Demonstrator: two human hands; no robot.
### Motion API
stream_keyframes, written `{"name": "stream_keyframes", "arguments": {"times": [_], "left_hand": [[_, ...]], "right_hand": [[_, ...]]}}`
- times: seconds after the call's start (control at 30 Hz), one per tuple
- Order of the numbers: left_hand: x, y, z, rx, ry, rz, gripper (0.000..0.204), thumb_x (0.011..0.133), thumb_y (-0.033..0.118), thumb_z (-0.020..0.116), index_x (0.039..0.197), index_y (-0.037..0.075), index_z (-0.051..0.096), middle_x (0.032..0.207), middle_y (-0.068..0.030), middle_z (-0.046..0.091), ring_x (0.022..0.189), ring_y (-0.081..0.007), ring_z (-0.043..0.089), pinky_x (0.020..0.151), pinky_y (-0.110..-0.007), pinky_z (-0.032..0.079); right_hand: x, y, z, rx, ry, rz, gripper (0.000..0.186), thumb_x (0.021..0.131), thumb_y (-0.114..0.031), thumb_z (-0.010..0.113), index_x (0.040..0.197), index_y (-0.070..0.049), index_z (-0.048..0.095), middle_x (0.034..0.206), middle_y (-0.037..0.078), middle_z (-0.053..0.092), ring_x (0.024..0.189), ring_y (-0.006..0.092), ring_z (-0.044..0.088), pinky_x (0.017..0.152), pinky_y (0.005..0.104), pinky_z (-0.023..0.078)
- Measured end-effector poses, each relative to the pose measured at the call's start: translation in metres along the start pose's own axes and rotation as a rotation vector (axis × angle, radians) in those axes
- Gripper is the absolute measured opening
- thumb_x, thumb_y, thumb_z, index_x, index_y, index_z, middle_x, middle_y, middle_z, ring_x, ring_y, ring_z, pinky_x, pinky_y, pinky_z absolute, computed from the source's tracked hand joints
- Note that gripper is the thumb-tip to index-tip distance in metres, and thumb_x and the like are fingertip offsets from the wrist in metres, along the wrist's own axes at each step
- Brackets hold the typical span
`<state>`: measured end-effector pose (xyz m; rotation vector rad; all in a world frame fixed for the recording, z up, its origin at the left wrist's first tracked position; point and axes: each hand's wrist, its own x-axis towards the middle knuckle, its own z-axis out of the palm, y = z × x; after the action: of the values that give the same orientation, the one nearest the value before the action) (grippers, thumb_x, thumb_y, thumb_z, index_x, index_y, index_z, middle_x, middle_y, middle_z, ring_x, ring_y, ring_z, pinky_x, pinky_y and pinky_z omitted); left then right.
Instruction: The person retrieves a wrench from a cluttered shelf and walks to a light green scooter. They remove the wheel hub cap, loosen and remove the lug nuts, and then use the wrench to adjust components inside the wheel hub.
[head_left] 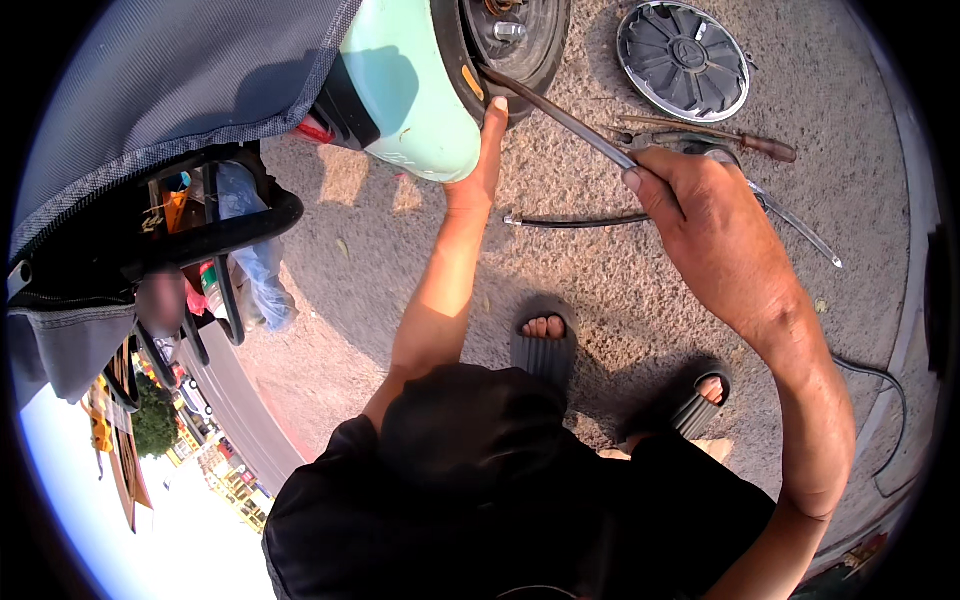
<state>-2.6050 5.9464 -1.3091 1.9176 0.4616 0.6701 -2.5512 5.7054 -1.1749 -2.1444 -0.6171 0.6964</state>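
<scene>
My right hand (pixel 700 200) is closed round a long metal tyre lever (pixel 570 122). The lever's far end meets the wheel between the black tyre (pixel 545 85) and its rim. My left hand (pixel 480 165) grips the tyre's lower edge beside a mint-green scooter fender (pixel 450 130); its thumb lies on the rubber and the other fingers are hidden. Under and beside my right hand, on the ground, lie a dark bar with a shiny tip (pixel 575 222), a second metal bar (pixel 805 230) and a screwdriver with a brown handle (pixel 768 147).
A round black-and-silver wheel cover (pixel 685 60) lies at the upper right. Grey fabric (pixel 180 70) and a black metal frame (pixel 230 235) with plastic bags crowd the left. My sandalled feet (pixel 545 335) stand on rough pavement. A thin black cable (pixel 895 385) runs along the right.
</scene>
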Motion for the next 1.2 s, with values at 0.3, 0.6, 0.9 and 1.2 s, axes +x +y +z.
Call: {"name": "stream_keyframes", "arguments": {"times": [0.3, 0.6, 0.9, 1.2], "left_hand": [[0.006, 0.002, 0.000, 0.248, 0.088, 0.270, 0.036, 0.087, 0.015, 0.074, 0.120, 0.003, 0.066, 0.109, -0.0083, 0.070, 0.103, -0.0208, 0.063, 0.096, -0.039, 0.047], [-0.001, -0.033, 0.005, 0.034, 0.008, 0.077, 0.051, 0.082, 0.012, 0.082, 0.126, -0.003, 0.059, 0.119, -0.0081, 0.066, 0.104, -0.0207, 0.062, 0.096, -0.037, 0.047], [-0.022, -0.047, -0.003, 0.289, 0.092, 0.123, 0.070, 0.082, 0.024, 0.083, 0.138, -0.003, 0.050, 0.137, -0.0126, 0.056, 0.121, -0.0235, 0.053, 0.105, -0.037, 0.042], [-0.003, -0.011, 0.003, -0.031, -0.043, -0.093, 0.056, 0.087, 0.034, 0.079, 0.129, 0.001, 0.062, 0.129, -0.0121, 0.063, 0.115, -0.0241, 0.057, 0.103, -0.038, 0.042]], "right_hand": [[-0.027, 0.020, 0.061, 0.028, 0.215, -0.040, 0.027, 0.101, -0.023, 0.053, 0.111, -0.001, 0.067, 0.079, 0.025, 0.067, 0.075, 0.0445, 0.067, 0.071, 0.0514, 0.052], [-0.071, 0.012, 0.106, 0.100, 0.297, 0.137, 0.031, 0.100, -0.025, 0.054, 0.122, -0.007, 0.066, 0.075, 0.024, 0.068, 0.075, 0.0436, 0.067, 0.071, 0.0538, 0.053], [-0.047, -0.019, 0.127, 0.305, 0.316, 0.243, 0.030, 0.100, -0.022, 0.055, 0.122, -0.003, 0.065, 0.071, 0.024, 0.066, 0.069, 0.0440, 0.067, 0.065, 0.0526, 0.052], [-0.046, -0.042, 0.144, 0.563, 0.322, 0.351, 0.030, 0.100, -0.017, 0.057, 0.124, 0.000, 0.064, 0.061, 0.025, 0.060, 0.060, 0.0427, 0.065, 0.056, 0.0485, 0.049]]}}
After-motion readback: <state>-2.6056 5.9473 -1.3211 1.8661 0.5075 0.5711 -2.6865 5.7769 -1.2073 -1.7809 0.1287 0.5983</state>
